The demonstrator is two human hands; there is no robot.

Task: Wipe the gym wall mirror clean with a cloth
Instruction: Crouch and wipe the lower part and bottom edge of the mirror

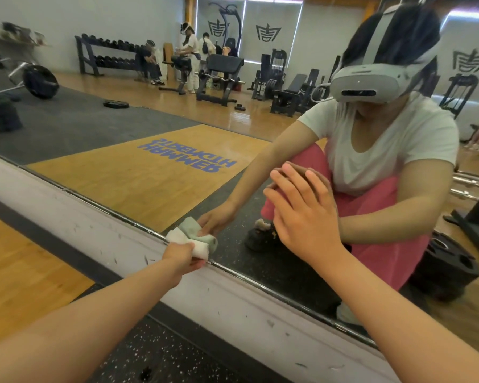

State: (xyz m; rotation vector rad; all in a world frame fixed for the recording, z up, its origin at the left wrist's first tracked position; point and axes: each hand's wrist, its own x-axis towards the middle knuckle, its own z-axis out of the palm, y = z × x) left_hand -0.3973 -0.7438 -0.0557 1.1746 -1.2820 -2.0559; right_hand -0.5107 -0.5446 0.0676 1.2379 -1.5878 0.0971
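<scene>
The mirror [150, 175] fills the upper part of the view. Its bottom edge runs as a slanting line from upper left down to lower right, finished with a thin metal strip. Directly under that edge sits a white, scuffed skirting board [94, 225]. Below the skirting lie a wood floor [20, 272] at the left and a dark speckled rubber floor [163, 352] toward the middle. Along the mirror's bottom edge, a long stretch of glass lies open to the left of the hands.

The cloth [198, 251] is small, pale white-green and bunched into soft folds. It sits right at the mirror's bottom edge, touching the glass where it meets the metal strip, and its reflection shows just above it.

The left hand [181, 254] reaches in from the lower left with its fingers curled round the cloth, gripping it against the mirror's lower edge. To the right and higher up the mirror, well apart from the cloth, the right hand [304, 214] lies flat on the glass. Its fingers are straight and slightly spread, meeting their own reflection.
</scene>
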